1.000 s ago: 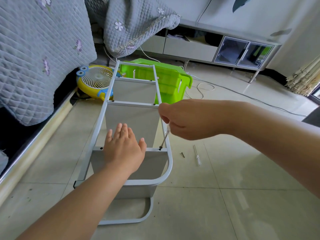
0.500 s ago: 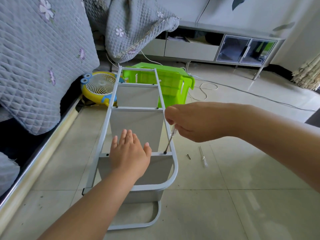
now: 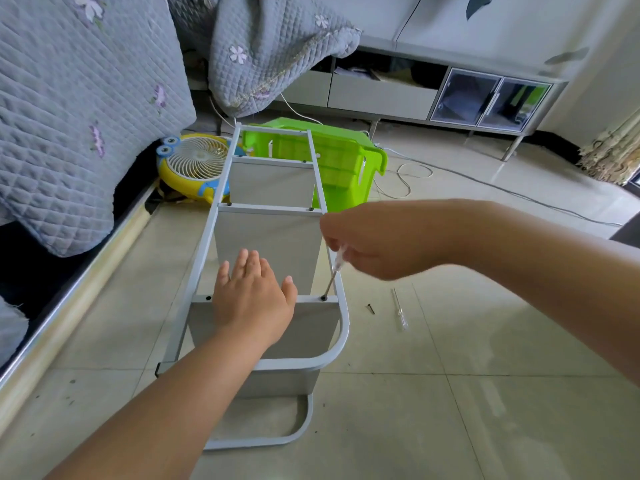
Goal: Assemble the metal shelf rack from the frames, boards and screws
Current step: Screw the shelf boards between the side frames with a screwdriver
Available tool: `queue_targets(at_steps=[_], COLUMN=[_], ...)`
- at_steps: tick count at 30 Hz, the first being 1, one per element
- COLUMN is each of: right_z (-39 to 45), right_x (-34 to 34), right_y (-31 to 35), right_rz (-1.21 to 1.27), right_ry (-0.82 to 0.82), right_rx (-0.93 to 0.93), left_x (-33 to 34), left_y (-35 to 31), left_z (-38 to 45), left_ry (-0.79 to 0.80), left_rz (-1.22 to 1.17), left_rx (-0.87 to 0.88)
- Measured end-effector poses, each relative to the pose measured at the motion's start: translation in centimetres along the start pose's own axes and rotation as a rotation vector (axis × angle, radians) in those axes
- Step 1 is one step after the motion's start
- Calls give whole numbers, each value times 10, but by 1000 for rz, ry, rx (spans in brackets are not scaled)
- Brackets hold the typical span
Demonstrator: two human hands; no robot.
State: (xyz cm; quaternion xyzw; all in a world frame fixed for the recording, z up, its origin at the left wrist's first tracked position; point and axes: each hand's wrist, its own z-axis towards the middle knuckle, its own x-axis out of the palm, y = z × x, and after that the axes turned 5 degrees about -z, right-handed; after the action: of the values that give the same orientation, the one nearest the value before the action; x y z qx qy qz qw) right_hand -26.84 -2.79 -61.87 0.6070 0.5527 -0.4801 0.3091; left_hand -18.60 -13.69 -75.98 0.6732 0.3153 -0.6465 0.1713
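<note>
Item: pale grey metal shelf rack (image 3: 277, 216), lying on its side on the tiled floor (image 3: 485, 393), boards upright between the frames. My left hand (image 3: 254, 304), fingers straight and close together, pressed flat on the near crossbar to steady it. My right hand (image 3: 377, 244) pinched a slim clear-handled screwdriver (image 3: 335, 273), tip seated in a dark screw (image 3: 324, 298) (presumably being tightened). Spares alongside: one loose black screw (image 3: 371, 308), second clear-handled screwdriver (image 3: 399, 309).

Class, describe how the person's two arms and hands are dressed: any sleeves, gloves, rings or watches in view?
Both forearms are bare right to the frame edge, with no sleeves visible. The left hand and right hand wear no gloves, and no rings, watch or bracelet show.
</note>
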Motion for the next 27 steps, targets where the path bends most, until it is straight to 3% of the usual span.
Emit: queue_targets(at_steps=[5,8,10,13,21,24,27], right_z=[12,11,5,-2,11,4,3], right_x=[3,8,5,1,-1,1,1], right_y=[-12,-12,-8,1,-5,-7,-7], right_rz=[-207,-129,-42,-100,-213,-69,-110], right_ry=[-71,-120,-70,25,-31,27,68], right_rx=[93,93,62,3,154,80,49], left_x=[0,1,1,1,0,-1,-8], left_y=[1,1,1,1,1,6,15], left_z=[-1,-2,-1,-1,-3,-2,2], left_ry=[4,6,5,1,7,-10,26], left_rz=[-19,-20,-18,-17,-26,-50,-178], left_rx=[8,11,10,8,19,78,152])
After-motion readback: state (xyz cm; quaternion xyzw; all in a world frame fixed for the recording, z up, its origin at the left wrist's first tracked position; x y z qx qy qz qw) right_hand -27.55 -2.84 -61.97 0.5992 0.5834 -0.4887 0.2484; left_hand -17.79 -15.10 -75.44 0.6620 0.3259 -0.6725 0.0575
